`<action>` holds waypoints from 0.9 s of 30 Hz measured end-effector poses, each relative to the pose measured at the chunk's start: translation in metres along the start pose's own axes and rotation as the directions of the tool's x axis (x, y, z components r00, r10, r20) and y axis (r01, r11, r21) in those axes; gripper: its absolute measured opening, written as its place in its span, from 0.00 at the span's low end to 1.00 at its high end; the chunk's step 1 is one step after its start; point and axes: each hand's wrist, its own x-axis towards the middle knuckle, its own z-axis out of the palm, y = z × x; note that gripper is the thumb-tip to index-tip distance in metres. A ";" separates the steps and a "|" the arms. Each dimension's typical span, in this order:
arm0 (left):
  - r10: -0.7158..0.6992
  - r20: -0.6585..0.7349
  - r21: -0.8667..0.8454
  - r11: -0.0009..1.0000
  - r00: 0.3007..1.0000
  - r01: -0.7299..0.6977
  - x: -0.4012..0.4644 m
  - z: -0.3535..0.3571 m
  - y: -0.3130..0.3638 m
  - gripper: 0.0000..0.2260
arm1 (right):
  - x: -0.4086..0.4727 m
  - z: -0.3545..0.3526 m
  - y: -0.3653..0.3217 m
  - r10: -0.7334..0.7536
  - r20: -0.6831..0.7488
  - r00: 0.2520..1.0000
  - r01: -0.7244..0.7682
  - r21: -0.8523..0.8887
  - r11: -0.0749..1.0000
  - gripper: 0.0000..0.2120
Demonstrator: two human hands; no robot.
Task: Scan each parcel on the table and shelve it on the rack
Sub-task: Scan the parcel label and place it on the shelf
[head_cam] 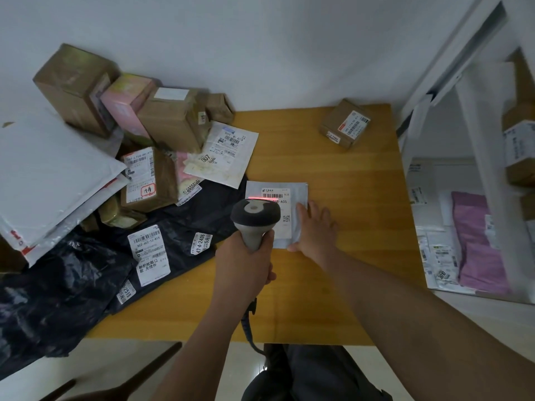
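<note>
A small grey flat parcel (292, 192) with a white label lies near the middle of the wooden table (362, 198). My left hand (246, 264) grips the handle of a grey barcode scanner (255, 217) held over the parcel. A red scan line falls across the label's barcode. My right hand (314, 230) presses flat on the parcel's right edge, fingers straight. A white rack (492, 175) stands to the right of the table, with several parcels on its shelves.
A heap of cardboard boxes (170, 120), black bags (162, 247) and white mailers (49, 180) covers the table's left side. One small brown box (344, 124) sits at the far right corner. The scanner's cable hangs off the front edge. A pink bag (477, 244) lies on the rack.
</note>
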 end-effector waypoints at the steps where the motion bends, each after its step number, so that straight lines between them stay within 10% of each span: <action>1: -0.003 -0.005 -0.002 1.000 1.000 0.003 -0.002 0.000 0.002 0.15 | 0.000 0.000 0.000 0.001 0.003 1.000 -0.001 0.000 1.000 0.53; 27: -0.028 -0.048 -0.089 0.996 0.998 0.023 -0.023 -0.007 0.027 0.12 | 0.000 -0.003 0.001 0.003 0.004 1.000 -0.003 0.005 1.000 0.54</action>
